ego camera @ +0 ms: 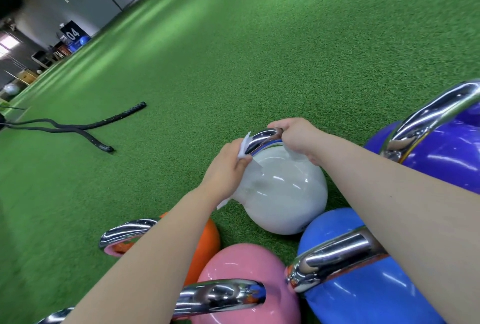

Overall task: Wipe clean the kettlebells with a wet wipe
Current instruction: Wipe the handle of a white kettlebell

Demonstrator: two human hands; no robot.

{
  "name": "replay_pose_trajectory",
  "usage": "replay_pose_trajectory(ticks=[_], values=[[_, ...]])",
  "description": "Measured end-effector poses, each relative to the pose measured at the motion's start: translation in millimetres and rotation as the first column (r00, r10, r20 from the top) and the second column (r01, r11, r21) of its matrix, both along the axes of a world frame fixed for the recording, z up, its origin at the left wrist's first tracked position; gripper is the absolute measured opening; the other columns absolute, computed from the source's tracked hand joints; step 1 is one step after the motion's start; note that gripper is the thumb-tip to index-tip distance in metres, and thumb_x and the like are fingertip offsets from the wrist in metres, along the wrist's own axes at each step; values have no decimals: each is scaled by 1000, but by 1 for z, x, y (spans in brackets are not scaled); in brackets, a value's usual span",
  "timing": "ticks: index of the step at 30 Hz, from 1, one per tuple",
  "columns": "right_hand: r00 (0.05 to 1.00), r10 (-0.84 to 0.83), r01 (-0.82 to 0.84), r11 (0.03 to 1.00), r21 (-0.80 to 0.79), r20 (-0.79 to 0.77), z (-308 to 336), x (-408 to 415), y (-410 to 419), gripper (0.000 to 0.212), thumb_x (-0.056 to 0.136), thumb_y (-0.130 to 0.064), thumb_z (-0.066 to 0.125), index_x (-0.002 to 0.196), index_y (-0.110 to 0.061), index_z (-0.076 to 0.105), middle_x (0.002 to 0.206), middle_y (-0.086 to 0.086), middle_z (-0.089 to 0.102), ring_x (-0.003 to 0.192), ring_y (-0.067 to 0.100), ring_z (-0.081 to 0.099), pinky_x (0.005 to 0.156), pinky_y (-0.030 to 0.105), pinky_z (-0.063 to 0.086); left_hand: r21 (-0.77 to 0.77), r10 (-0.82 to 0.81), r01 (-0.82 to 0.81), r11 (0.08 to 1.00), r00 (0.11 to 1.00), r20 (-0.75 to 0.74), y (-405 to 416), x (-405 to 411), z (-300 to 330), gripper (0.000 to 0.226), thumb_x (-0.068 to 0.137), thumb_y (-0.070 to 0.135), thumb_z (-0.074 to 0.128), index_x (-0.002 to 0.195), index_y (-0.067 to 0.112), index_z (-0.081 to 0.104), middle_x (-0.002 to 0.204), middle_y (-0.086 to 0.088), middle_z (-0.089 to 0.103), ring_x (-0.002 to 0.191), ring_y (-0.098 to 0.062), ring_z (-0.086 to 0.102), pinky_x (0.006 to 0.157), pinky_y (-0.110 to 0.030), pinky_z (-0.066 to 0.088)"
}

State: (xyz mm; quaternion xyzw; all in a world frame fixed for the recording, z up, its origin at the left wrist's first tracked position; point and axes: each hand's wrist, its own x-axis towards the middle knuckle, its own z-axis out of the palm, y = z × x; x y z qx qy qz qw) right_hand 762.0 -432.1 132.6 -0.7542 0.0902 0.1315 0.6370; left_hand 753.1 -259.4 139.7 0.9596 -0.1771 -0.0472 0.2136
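You have a glossy, smooth white kettlebell (283,193) with a mirror-bright chrome handle (261,136), a thin papery wipe (245,145), glossy pink (241,271) and blue (363,295) neighbours, and rough matt green turf (233,64).

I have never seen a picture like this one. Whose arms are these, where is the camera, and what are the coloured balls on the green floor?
The camera sits on a person's head and looks down, so the two bare arms are their own. The coloured balls are kettlebells standing on green turf. The left hand pinches a white wet wipe against the chrome handle of the white kettlebell; the right hand grips that handle. Orange, pink, blue and purple kettlebells stand nearby. A black rope lies farther off.
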Motion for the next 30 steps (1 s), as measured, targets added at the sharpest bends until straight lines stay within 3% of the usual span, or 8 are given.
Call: replay_pose_trajectory(ticks=[3, 7, 13, 16, 19, 22, 27, 30], values=[[1000, -13, 13, 1000, -19, 9, 0, 1, 1, 50, 90, 7, 31, 126, -14, 57, 111, 10, 59, 101, 26, 54, 88, 32, 44, 15, 31, -30, 999, 999, -16, -6, 4, -1, 20, 97, 29, 41, 112, 21, 52, 101, -4, 54, 91, -21, 50, 75, -33, 40], [1000, -6, 6, 1000, -29, 26, -2, 0, 0, 49, 88, 7, 30, 118, -15, 62, 97, 6, 56, 87, 22, 47, 75, 26, 37, 183, 112, -114, 977, 994, 17, -14, 5, 0, 26, 97, 39, 35, 103, 17, 46, 91, -2, 47, 78, -24, 48, 61, -32, 33], [1000, -19, 20, 999, -30, 22, -4, 2, 2, 47, 87, 6, 32, 114, -16, 64, 86, 3, 56, 68, 15, 43, 57, 25, 34, 388, 170, -184, 903, 983, 70, -33, 3, 8, 32, 97, 48, 21, 94, 19, 32, 91, -4, 45, 77, -25, 46, 64, -34, 34], [999, -31, 31, 999, -27, 14, -5, 3, 2, 46, 87, 5, 33, 111, -17, 65, 91, 5, 58, 75, 19, 45, 61, 26, 35, 459, 164, -202, 865, 979, 121, -38, 4, 9, 39, 95, 52, 18, 96, 17, 33, 91, -5, 49, 75, -25, 47, 62, -34, 35], [1000, -9, 9, 1000, -21, 5, -3, 2, -1, 48, 86, 8, 31, 107, -17, 66, 93, 7, 59, 81, 22, 45, 67, 26, 35, 513, 131, -200, 835, 977, 167, -43, 7, 8, 43, 92, 57, 32, 100, 15, 35, 83, -2, 47, 70, -23, 46, 59, -32, 34], [1000, 28, -28, 1000, -3, -5, -2, 2, -6, 51, 85, 9, 29, 106, -18, 66, 94, 10, 59, 83, 21, 45, 68, 27, 35, 546, 102, -202, 813, 973, 209, -48, 14, 4, 32, 92, 40, 50, 103, 12, 38, 80, 0, 49, 68, -23, 46, 55, -30, 32], [996, 86, -86, 995, -43, 2, -1, 2, -9, 53, 82, 9, 28, 100, -21, 67, 90, 10, 58, 79, 21, 42, 57, 26, 29, 546, 71, -257, 797, 938, 338, -51, 18, -9, 15, 88, 8, 50, 95, 13, 37, 74, 0, 47, 62, -24, 45, 44, -26, 21], [996, 93, -91, 989, -114, 15, 2, 2, -9, 46, 84, 6, 34, 101, -21, 68, 95, 11, 65, 84, 29, 58, 64, 30, 47, 549, -16, -197, 812, 933, 359, -42, 23, -9, 19, 88, 11, 49, 88, 16, 30, 68, 2, 43, 60, -25, 44, 46, -25, 25]])
